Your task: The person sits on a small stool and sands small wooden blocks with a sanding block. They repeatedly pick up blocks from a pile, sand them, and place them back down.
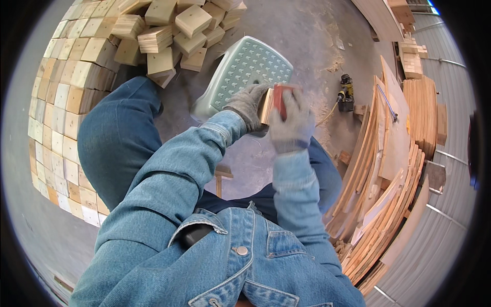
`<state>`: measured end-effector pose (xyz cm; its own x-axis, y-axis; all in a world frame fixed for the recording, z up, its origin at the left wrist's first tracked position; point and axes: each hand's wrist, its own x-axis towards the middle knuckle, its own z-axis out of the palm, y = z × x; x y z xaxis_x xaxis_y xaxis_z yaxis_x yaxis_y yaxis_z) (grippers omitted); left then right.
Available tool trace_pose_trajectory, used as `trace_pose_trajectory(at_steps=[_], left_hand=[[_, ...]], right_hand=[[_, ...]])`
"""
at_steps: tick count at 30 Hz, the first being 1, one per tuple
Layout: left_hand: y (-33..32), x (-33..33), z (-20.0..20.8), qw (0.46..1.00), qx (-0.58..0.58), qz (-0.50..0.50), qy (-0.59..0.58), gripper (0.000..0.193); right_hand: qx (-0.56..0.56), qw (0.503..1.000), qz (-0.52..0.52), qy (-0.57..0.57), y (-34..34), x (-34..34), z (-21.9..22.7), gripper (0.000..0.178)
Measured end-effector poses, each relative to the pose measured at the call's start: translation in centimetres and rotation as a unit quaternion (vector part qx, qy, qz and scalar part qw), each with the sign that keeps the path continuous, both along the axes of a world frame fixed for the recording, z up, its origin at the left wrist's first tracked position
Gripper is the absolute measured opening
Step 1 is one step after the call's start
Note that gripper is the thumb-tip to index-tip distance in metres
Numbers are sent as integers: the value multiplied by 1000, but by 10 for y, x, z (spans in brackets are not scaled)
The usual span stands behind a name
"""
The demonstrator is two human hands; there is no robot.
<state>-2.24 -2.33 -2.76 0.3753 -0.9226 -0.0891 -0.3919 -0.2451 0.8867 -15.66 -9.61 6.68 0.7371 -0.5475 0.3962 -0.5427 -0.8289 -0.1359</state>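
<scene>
Gloved fingers (253, 100) of the left hand (248, 106) close around the near-left edge of a small wooden block (266, 106), holding it up over the grey plastic stool (245, 69). Over the block's right face, the right hand (290, 120) wraps shut on a red sanding block (279, 98) and presses it against the wood.

Judging by the heaps, the sanding looks well along: a big, neatly stacked wall of square blocks (61, 102) stands at the left, and a loose pile of blocks (179, 30) lies at the far side, too many to count. Which of them are finished, I cannot tell.

One block is in hand, with one sanding block and one stool. One power tool (346, 94) lies on the floor to the right, beside a leaning stack of thin curved boards (394, 169).
</scene>
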Motion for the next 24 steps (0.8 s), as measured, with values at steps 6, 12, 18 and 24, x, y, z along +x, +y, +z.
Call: trace_pose_trajectory(at_steps=[6,12,18,24], left_hand=[[5,0,13,1000,11,-3,-6,110],[0,0,4,1000,-22,-14,-10,113],[-1,0,-4,999,-42,-4,-8,115],[-2,-1,-4,999,-35,0,-18,114]], right_hand=[[20,998,-60,26,-50,32,-5,51],[20,999,4,28,31,-30,6,58],[48,998,32,28,74,-64,4,57],[38,999,6,20,5,-14,8,51]])
